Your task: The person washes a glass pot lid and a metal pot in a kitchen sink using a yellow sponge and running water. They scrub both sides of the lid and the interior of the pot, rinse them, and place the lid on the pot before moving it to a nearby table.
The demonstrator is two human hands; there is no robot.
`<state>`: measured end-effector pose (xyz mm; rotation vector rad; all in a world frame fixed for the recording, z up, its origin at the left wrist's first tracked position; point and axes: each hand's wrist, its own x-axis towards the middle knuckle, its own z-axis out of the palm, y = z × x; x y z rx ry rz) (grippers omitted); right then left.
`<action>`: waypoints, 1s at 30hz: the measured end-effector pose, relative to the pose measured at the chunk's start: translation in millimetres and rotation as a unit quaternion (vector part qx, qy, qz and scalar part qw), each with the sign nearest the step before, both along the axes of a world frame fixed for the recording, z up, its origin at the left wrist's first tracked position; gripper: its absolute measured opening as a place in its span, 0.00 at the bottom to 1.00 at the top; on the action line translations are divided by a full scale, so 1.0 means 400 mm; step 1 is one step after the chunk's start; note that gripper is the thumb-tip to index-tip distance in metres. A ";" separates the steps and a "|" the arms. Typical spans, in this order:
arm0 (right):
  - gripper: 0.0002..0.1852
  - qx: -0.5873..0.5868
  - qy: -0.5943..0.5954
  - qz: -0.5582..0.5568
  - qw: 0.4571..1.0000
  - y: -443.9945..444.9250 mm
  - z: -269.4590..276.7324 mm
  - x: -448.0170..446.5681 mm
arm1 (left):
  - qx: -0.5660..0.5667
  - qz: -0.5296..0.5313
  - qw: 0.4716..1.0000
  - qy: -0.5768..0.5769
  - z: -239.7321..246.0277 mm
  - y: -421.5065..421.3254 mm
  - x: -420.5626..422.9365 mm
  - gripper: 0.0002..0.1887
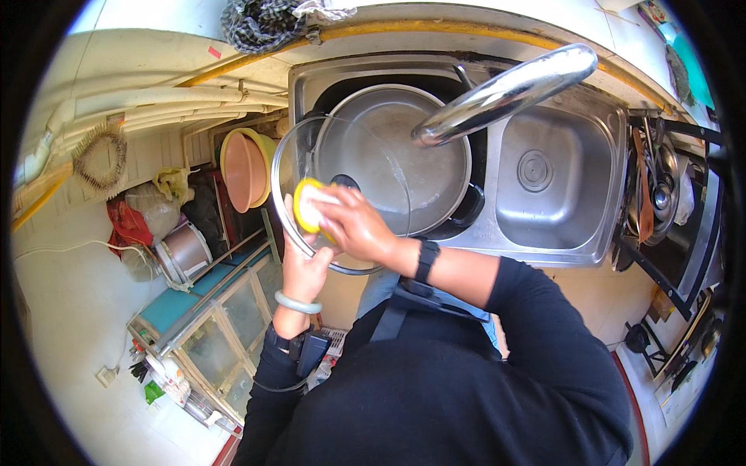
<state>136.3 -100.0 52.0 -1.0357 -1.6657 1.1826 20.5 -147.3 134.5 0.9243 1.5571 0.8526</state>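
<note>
My left hand [306, 265] grips the rim of a glass pot lid [373, 157], which is tilted over the left part of the sink. In my right hand [355, 224] is a yellow and white sponge [309, 205], pressed against the lid near its left rim. A dark round knob [345, 182] shows by my right fingers. Below the lid, a wide metal pan [408, 151] with dark handles sits in the left basin. The chrome faucet [507, 96] reaches over the pan's right side.
The right basin [553, 175] has a round drain. Metal utensils and a wooden spatula [645, 215] stand right of the sink. Pink and yellow basins [243, 169] are at the left, near a glass-doored cabinet [210, 349]. A yellow pipe [431, 26] runs behind the sink.
</note>
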 end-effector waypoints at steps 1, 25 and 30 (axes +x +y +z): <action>0.19 0.009 0.000 0.016 1.000 -0.016 -0.009 0.019 | 0.009 -0.007 1.000 0.003 -0.004 -0.002 -0.001 0.51; 0.18 -0.080 -0.156 0.061 0.983 0.033 -0.042 0.041 | -0.042 0.036 0.998 -0.039 0.003 -0.016 0.001 0.51; 0.18 -0.095 -0.048 -0.006 0.994 0.160 -0.122 -0.014 | -0.029 0.025 0.999 -0.034 -0.003 0.004 0.028 0.51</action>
